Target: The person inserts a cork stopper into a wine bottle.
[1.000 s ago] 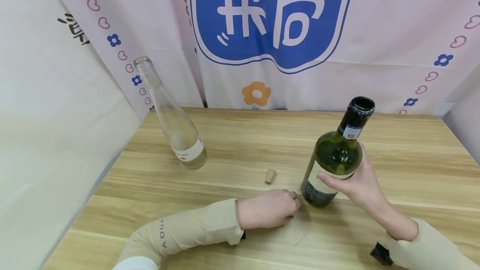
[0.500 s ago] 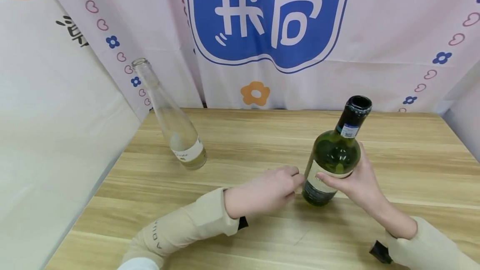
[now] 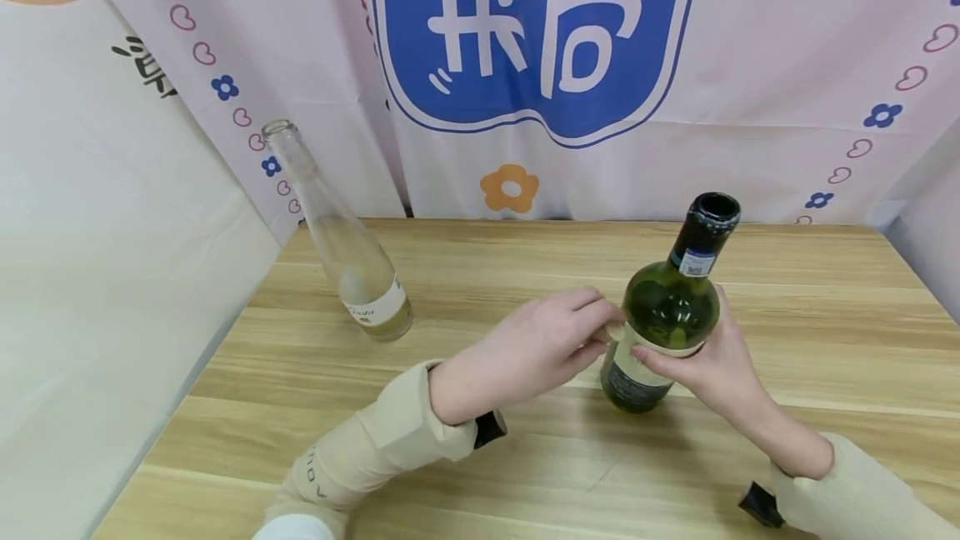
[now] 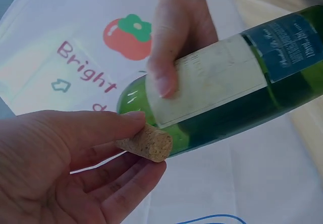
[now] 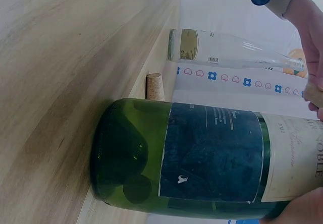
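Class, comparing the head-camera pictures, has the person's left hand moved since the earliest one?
Yes. In the head view, the left hand has moved up the picture, closer to the printed orange flower, which has stayed almost in place.

Wood-grain tabletop (image 3: 825, 315); pale printed cloth (image 3: 780, 65) behind — blue emblem (image 3: 536, 40), orange flower (image 3: 510, 188)

1 clear bottle (image 3: 349, 248) before a backdrop (image 3: 528, 82), seemingly cloth

I record bright, diffuse light in the head view, faint soft shadows on the desk (image 3: 480, 265) and glints on my green bottle (image 3: 667, 307). Both wrist views read dimmer, slightly hazy.
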The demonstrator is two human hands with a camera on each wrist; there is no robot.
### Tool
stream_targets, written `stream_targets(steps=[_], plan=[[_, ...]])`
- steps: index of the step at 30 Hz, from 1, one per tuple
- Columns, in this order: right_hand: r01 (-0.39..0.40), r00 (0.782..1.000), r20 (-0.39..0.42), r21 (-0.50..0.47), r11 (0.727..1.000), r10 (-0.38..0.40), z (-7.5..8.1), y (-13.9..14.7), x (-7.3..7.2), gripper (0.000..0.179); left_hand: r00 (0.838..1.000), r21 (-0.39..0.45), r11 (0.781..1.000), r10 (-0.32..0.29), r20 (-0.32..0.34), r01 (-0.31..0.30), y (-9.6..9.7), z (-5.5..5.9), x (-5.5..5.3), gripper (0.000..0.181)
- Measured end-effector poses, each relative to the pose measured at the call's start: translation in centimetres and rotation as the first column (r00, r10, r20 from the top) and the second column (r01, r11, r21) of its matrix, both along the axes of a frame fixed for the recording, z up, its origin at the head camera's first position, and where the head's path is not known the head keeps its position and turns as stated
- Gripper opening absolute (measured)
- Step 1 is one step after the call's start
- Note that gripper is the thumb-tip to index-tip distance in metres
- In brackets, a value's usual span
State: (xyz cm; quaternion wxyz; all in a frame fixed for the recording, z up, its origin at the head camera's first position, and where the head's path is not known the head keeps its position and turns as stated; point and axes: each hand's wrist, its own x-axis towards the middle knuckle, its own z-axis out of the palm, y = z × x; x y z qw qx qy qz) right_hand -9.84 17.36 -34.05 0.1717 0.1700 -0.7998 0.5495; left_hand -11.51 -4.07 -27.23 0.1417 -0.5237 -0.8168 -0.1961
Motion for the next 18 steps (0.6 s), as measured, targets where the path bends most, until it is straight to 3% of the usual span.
stream_targets(steps=[6,18], plan=[[0.015,1.000,0.011,0.022,1.000,-0.015,0.0,0.1,0.0,0.090,0.999,0.117,0.993,-0.028,0.034,0.023,0.2,1.3,0.0,0.024],[0.016,0.999,0.030,0.019,1.000,-0.016,0.0,0.1,0.1,0.090,0.997,0.329,0.941,-0.080,0.006,0.074,0.3,4.4,-0.6,0.023]])
